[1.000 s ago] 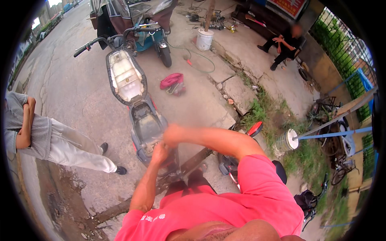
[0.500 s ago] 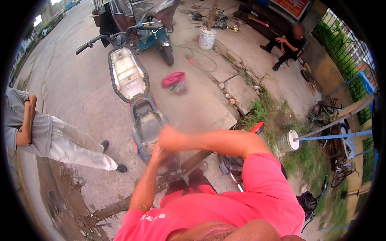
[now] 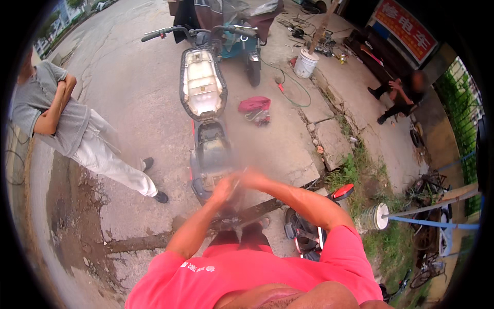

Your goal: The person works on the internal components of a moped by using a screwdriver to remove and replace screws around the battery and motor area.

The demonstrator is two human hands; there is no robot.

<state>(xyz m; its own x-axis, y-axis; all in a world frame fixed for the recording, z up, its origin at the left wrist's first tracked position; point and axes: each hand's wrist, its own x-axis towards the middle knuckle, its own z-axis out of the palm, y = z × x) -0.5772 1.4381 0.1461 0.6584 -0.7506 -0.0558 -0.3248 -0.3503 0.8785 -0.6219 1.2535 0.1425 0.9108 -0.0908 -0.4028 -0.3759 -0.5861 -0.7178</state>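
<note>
My left hand (image 3: 223, 187) and my right hand (image 3: 251, 180) meet above the rear of a scooter, closed round something small and blurred that I cannot make out. Beneath and just beyond them is the scooter's open storage compartment (image 3: 210, 153), with a haze over part of it. The raised seat (image 3: 202, 82) shows its pale underside. Handlebars (image 3: 154, 35) stick out at the top. A pink cloth bundle (image 3: 252, 105) lies on the pavement to the right of the scooter.
A person (image 3: 87, 131) stands at left with crossed arms; another (image 3: 406, 92) sits at upper right. A covered blue tricycle (image 3: 242, 41) stands beyond. White buckets (image 3: 306, 65), a green hose (image 3: 303, 98), cracked kerb, weeds, a two-wheeler (image 3: 303, 232) and parked bicycles (image 3: 427, 190) are around.
My view has shifted, so the scooter and surroundings appear further right. My right hand has moved down and right relative to the compartment; both hands remain close together.
</note>
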